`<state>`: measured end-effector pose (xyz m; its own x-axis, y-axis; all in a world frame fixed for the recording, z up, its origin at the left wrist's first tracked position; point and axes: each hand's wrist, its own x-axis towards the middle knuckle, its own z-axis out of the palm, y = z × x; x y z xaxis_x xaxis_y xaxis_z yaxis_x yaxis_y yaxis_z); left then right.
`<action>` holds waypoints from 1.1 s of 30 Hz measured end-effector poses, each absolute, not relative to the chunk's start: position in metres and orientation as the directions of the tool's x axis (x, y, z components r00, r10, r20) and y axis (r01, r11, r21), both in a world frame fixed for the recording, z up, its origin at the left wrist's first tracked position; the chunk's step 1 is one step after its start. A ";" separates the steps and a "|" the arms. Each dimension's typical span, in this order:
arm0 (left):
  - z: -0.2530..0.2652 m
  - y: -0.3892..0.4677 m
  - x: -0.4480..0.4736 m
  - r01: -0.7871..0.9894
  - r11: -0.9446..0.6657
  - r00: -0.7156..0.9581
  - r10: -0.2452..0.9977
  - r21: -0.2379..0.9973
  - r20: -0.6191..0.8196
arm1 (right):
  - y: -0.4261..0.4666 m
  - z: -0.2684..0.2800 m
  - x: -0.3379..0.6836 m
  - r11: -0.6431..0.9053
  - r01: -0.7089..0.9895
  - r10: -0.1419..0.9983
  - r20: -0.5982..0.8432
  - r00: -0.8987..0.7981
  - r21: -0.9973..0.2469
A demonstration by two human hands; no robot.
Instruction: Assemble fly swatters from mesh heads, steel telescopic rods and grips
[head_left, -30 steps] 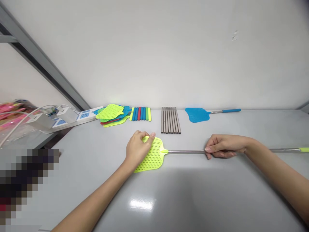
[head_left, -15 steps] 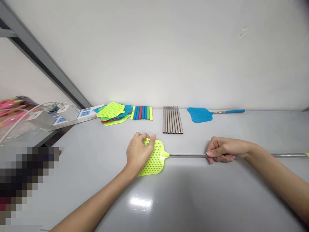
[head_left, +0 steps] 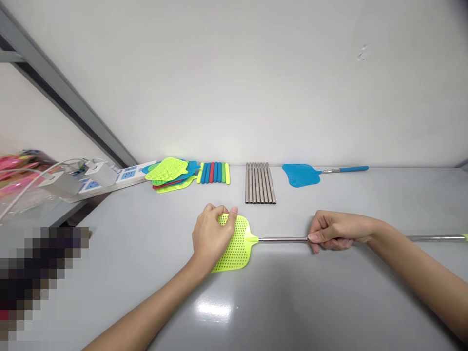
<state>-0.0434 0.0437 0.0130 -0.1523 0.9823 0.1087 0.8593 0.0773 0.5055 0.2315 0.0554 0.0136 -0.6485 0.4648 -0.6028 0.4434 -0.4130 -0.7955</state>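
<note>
A yellow-green fly swatter [head_left: 239, 248] with a long metal telescopic rod lies across the grey table, its perforated head to the left. My left hand [head_left: 215, 236] is closed on the head, thumb along its upper part; the fingertips are partly hidden. Farther right, my right hand [head_left: 331, 233] pinches the metal rod between thumb and fingers. The rod runs on behind my right wrist to a yellow-green end at the right edge of the view. Behind my hands, several metal tubes [head_left: 260, 183] lie side by side.
At the back right lies a blue fly swatter [head_left: 302, 175] with a blue handle. Several coloured grips [head_left: 212, 173] form a row beside a stack of swatter heads [head_left: 168, 170]. A white power strip [head_left: 126, 175] with plugged-in adapters sits at the back left, near bagged pink items [head_left: 22, 170].
My right hand has shifted slightly left towards the swatter head, and the bare rod between my hands looks a little shorter. My left hand keeps its hold. The whole view has shifted slightly.
</note>
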 end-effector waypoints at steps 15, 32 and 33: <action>0.015 0.042 -0.042 0.852 0.072 -0.151 0.982 0.518 0.113 | 0.050 0.015 0.225 -0.377 0.479 0.478 -0.610 -0.632 -0.793; 0.017 0.038 -0.041 0.831 0.034 -0.144 0.977 0.556 0.154 | 0.046 0.015 0.218 -0.394 0.459 0.473 -0.604 -0.641 -0.796; 0.017 0.038 -0.041 0.831 0.029 -0.140 0.977 0.555 0.158 | 0.046 0.015 0.217 -0.393 0.457 0.475 -0.602 -0.642 -0.798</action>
